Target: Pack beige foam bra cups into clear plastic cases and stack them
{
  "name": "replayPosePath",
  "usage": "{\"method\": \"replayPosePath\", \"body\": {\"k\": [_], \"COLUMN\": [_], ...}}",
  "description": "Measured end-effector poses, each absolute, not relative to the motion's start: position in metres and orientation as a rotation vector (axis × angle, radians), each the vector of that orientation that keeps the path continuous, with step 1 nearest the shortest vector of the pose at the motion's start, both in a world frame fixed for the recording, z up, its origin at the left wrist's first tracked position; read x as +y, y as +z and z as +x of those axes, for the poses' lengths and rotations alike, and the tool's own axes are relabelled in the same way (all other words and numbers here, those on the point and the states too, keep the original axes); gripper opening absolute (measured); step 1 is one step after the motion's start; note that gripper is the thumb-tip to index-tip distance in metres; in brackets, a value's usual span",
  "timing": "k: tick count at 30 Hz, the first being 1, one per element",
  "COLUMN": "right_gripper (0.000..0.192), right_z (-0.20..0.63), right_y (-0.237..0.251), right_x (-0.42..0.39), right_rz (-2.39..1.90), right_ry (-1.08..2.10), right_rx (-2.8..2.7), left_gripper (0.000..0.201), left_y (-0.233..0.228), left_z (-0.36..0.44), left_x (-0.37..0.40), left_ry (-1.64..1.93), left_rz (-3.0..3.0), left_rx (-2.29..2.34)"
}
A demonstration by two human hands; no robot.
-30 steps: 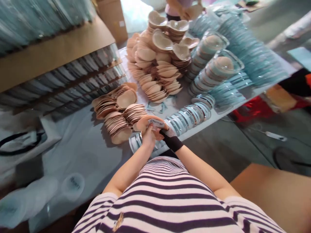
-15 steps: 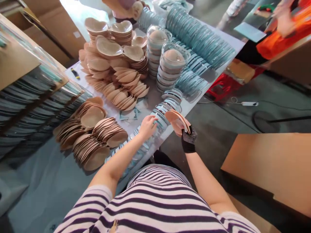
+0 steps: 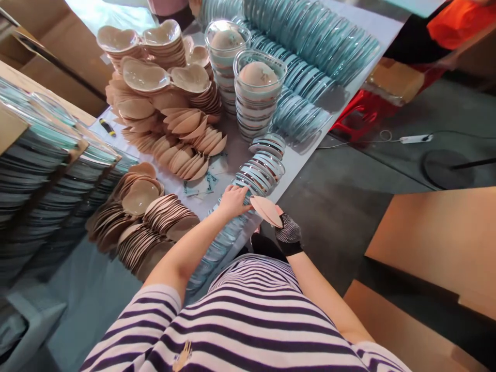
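Note:
My left hand (image 3: 234,201), bare, is at the near row of clear plastic cases (image 3: 222,235), with finger and thumb closed on the rim of one case. My right hand (image 3: 287,230) wears a black dotted fingerless glove and grips beige bra cups (image 3: 266,211), seen almost edge-on. Their left tip is close to my left fingertips. Just beyond my hands, filled cases (image 3: 260,173) lean in a short row along the table edge. Printed sachets (image 3: 201,185) lie left of that row.
Stacked beige cups (image 3: 147,75) and fanned cups (image 3: 186,160) cover the left of the table. Two towers of filled cases (image 3: 259,93) stand behind, near long rows of clear cases (image 3: 310,39). A yellow-black cutter (image 3: 107,127) lies far left. Cardboard boxes (image 3: 437,237) are at right.
My right hand has brought the cups left and down, closer to my left hand, and turned them more edge-on. My left hand has closed at the case row. The view has shifted.

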State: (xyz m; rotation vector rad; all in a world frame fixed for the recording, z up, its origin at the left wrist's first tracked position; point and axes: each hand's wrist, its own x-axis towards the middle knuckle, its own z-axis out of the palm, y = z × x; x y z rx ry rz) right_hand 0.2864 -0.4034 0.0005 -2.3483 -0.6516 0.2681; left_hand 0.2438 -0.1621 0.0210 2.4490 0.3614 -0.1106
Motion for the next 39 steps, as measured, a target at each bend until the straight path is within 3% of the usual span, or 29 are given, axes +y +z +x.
{"method": "replayPosePath", "body": {"k": [3, 6, 9, 15, 20, 25, 29, 34, 39], "right_gripper": [0.059, 0.056, 0.055, 0.047, 0.054, 0.039, 0.047, 0.045, 0.038], "right_z": [0.288, 0.297, 0.306, 0.326, 0.339, 0.336, 0.343, 0.346, 0.339], "right_y": [0.006, 0.014, 0.022, 0.022, 0.025, 0.021, 0.006, 0.001, 0.001], "right_x": [-0.387, -0.370, -0.360, -0.324, -0.308, -0.317, -0.317, -0.318, -0.307], "right_rz": [-2.412, -2.478, -2.542, -2.692, -2.749, -2.775, -2.730, -2.753, -2.643], "right_ry": [0.350, 0.436, 0.536, 0.665, 0.743, 0.754, 0.743, 0.699, 0.915], "right_rx": [-0.744, -0.815, -0.893, -1.056, -1.129, -1.294, -1.435, -1.242, -1.032], "left_gripper": [0.030, 0.032, 0.051, 0.113, 0.127, 0.128, 0.125, 0.121, 0.106], "left_y": [0.018, 0.014, 0.011, 0.011, 0.013, 0.011, 0.013, 0.015, 0.015], "left_z": [0.245, 0.244, 0.242, 0.244, 0.244, 0.240, 0.238, 0.235, 0.234], "left_x": [-0.161, -0.160, -0.161, -0.166, -0.163, -0.164, -0.166, -0.167, -0.171], "left_ry": [-0.112, -0.053, 0.033, 0.083, 0.017, -0.086, -0.169, -0.188, -0.181], "left_rz": [2.441, 2.391, 2.347, 2.346, 2.315, 2.457, 2.569, 2.619, 2.685], "left_rx": [0.374, 0.402, 0.490, 0.583, 0.615, 0.551, 0.525, 0.503, 0.441]}}
